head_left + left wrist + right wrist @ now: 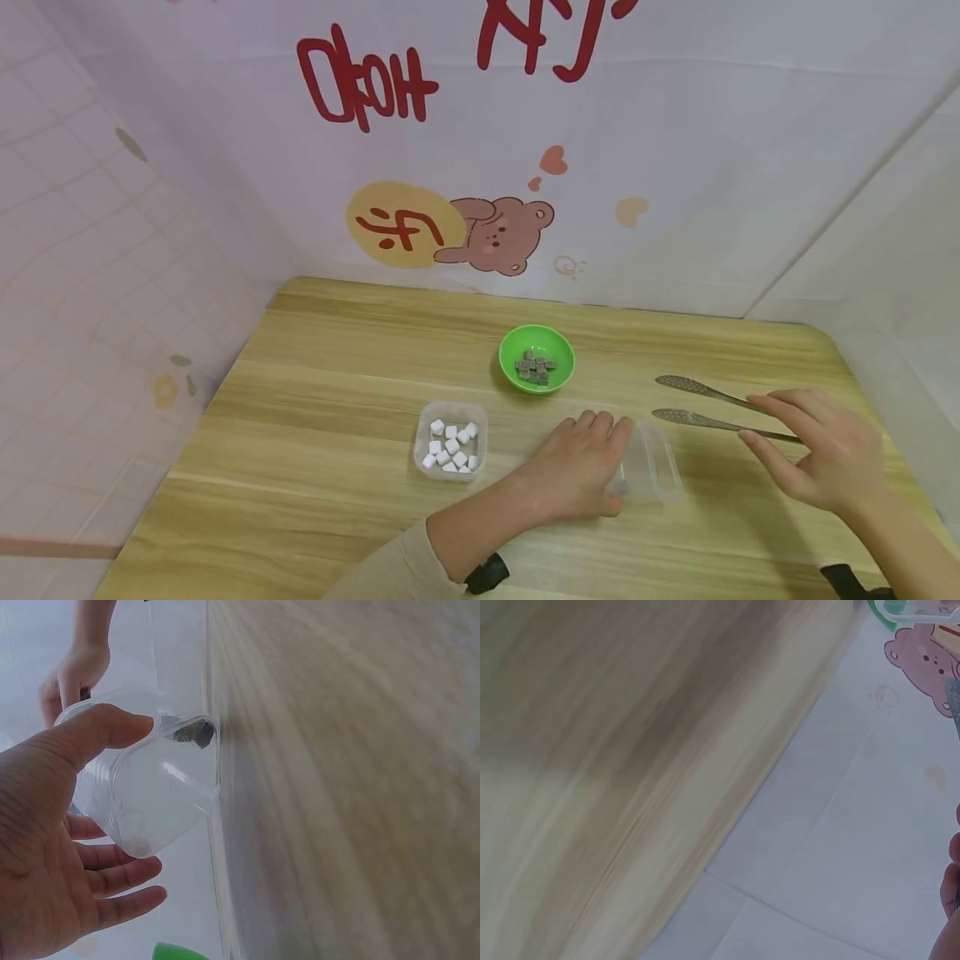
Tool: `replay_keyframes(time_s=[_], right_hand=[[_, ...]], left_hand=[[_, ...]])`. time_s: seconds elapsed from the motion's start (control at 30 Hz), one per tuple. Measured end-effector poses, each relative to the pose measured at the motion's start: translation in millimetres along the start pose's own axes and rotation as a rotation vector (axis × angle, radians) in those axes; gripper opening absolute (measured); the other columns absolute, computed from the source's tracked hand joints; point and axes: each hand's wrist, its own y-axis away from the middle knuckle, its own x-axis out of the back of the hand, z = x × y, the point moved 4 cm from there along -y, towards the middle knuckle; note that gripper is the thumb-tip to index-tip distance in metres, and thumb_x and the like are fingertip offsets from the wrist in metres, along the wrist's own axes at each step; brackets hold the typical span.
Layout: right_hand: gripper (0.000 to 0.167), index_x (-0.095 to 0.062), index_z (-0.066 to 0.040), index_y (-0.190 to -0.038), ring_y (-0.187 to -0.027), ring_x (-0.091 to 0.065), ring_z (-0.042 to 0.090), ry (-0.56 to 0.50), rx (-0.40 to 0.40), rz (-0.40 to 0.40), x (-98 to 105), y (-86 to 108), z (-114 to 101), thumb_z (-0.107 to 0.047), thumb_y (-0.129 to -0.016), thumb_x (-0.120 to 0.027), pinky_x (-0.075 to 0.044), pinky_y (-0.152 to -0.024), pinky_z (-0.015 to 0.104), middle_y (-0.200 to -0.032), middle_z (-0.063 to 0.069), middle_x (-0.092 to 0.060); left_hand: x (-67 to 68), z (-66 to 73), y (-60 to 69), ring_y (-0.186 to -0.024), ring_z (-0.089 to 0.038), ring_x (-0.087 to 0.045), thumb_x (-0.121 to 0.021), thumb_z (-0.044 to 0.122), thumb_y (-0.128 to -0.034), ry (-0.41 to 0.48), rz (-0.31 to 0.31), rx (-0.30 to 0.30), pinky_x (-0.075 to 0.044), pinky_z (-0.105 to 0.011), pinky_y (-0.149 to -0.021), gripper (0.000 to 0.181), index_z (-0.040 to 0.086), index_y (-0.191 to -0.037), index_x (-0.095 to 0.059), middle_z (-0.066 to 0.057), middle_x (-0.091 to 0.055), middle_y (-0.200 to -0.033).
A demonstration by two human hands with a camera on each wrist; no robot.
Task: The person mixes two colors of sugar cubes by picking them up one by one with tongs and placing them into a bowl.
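Observation:
My left hand (581, 471) is round a clear plastic container (651, 462) that lies tipped on its side, its opening facing right. In the left wrist view the thumb of my left hand (67, 840) lies on the wall of the container (161, 780), and something dark sits inside at one corner. My right hand (825, 446) pinches metal tongs (701, 419) between thumb and fingers, the two tips apart and pointing left, to the right of the container. Only the edge of my right hand (951, 885) shows in the right wrist view.
A green bowl (558, 345) with several grey-brown cubes stands behind my left hand. Left of that hand is a square clear container (421, 450) with several white cubes. The wooden table (315, 375) ends at a printed cloth (675, 167) behind and at the sides.

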Motion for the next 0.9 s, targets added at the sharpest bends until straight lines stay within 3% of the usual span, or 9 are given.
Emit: replay_keyframes(time_s=[0.07, 0.3, 0.4, 0.47, 0.6, 0.7, 0.9], right_hand=[[0.064, -0.076, 0.002, -0.083, -0.061, -0.056, 0.026, -0.009, 0.006, 0.010, 3.9, 0.8, -2.4, -0.058, -0.098, -0.059, -0.038, -0.077, 0.009, -0.069, 0.012, -0.067], [0.062, -0.074, 0.002, -0.079, -0.054, -0.053, 0.023, -0.034, 0.027, 0.050, 13.8, -1.4, -12.6, -0.056, -0.098, -0.062, -0.036, -0.053, 0.017, -0.065, 0.010, -0.065], [0.061, -0.073, 0.001, -0.076, -0.053, -0.053, 0.022, -0.057, 0.037, 0.054, 16.4, -0.8, -15.8, -0.055, -0.097, -0.063, -0.035, -0.055, 0.014, -0.064, 0.009, -0.064], [0.060, -0.073, 0.001, -0.075, -0.053, -0.054, 0.021, -0.076, 0.042, 0.046, 17.7, 1.1, -16.9, -0.054, -0.097, -0.064, -0.037, -0.064, 0.008, -0.064, 0.008, -0.065], [0.060, -0.072, -0.001, -0.074, -0.056, -0.056, 0.016, -0.077, 0.053, -0.013, 20.2, 5.3, -18.2, -0.056, -0.097, -0.063, -0.040, -0.063, 0.008, -0.066, 0.006, -0.065], [0.061, -0.072, -0.002, -0.074, -0.058, -0.057, 0.014, -0.067, 0.061, -0.061, 20.9, 6.5, -18.7, -0.057, -0.098, -0.061, -0.040, -0.052, 0.016, -0.068, 0.004, -0.066], [0.057, -0.074, -0.006, -0.078, -0.063, -0.059, 0.014, -0.042, 0.085, -0.183, 17.6, 13.7, -15.1, -0.055, -0.101, -0.056, -0.044, -0.051, 0.024, -0.074, 0.001, -0.067]], left_hand=[[-0.1, -0.2, -0.2, -0.087, -0.010, -0.045, -0.084, 0.054, -0.0762, -0.005, 0.005, 0.003, -0.035, -0.020, -0.067, 0.073, 0.015, -0.126, -0.047, 0.006, -0.047, -0.097], [-1.9, -0.7, -0.7, -0.085, -0.011, -0.046, -0.083, 0.055, -0.0756, -0.020, 0.022, 0.003, -0.035, -0.021, -0.066, 0.073, 0.014, -0.126, -0.048, 0.005, -0.048, -0.097], [-2.5, -0.7, -0.7, -0.085, -0.011, -0.045, -0.083, 0.054, -0.0755, -0.019, 0.024, 0.003, -0.034, -0.021, -0.065, 0.072, 0.014, -0.125, -0.048, 0.005, -0.048, -0.096], [-2.6, -0.5, -0.5, -0.085, -0.011, -0.046, -0.083, 0.054, -0.0754, -0.018, 0.023, 0.003, -0.034, -0.021, -0.065, 0.073, 0.014, -0.125, -0.048, 0.005, -0.048, -0.096], [-2.1, -0.3, -0.2, -0.086, -0.011, -0.046, -0.083, 0.055, -0.0755, -0.016, 0.018, 0.004, -0.035, -0.021, -0.066, 0.073, 0.014, -0.126, -0.048, 0.005, -0.049, -0.097], [-1.9, -0.3, -0.2, -0.086, -0.011, -0.046, -0.084, 0.055, -0.0756, -0.012, 0.012, 0.006, -0.035, -0.021, -0.067, 0.073, 0.014, -0.125, -0.048, 0.005, -0.049, -0.098], [-0.7, -0.5, -0.1, -0.086, -0.011, -0.046, -0.084, 0.054, -0.0752, -0.010, 0.015, 0.005, -0.035, -0.021, -0.067, 0.073, 0.014, -0.125, -0.049, 0.005, -0.049, -0.098]])
